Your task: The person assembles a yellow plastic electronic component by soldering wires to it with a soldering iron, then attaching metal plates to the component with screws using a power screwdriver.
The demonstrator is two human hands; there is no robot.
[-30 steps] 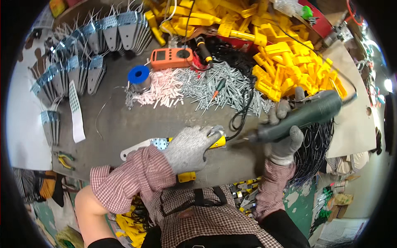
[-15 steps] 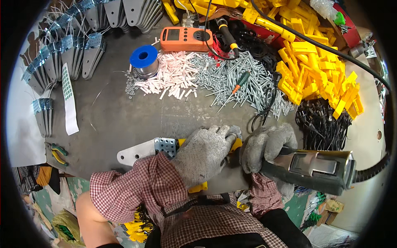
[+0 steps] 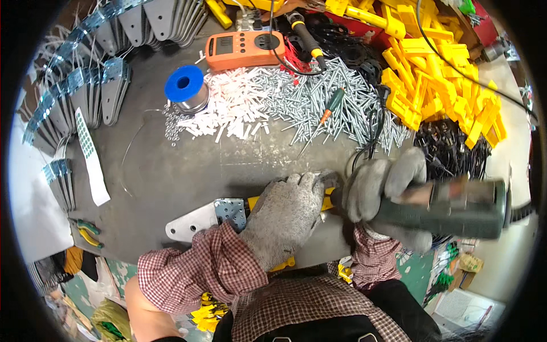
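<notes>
My left hand [image 3: 288, 216], in a grey knitted glove, is closed over a yellow plastic part [image 3: 252, 202] at the front of the bench. Out of that part, to the left, runs a flat grey metal plate [image 3: 194, 222] with holes and a shiny perforated bracket [image 3: 231, 212]. My gloved right hand [image 3: 373, 188] grips a dark green and black corded power tool [image 3: 450, 212], its body pointing right and smeared by motion. The tool's working end lies hidden by the hand, close to the left hand's fingertips. Another yellow piece [image 3: 283, 264] shows under my left wrist.
Behind the hands lie screws [image 3: 319, 102], pale small sleeves [image 3: 233, 105], a blue-capped wire spool [image 3: 187, 90], an orange meter [image 3: 245, 48] and a screwdriver [image 3: 332, 105]. Yellow parts [image 3: 433, 74] and black cables [image 3: 450, 151] heap up at right. Metal plates [image 3: 114, 91] and pliers [image 3: 86, 232] sit left.
My right hand has shifted slightly up and right with the power tool, which has turned and is blurred. The left hand keeps its hold on the yellow part. The whole view has shifted a little.
</notes>
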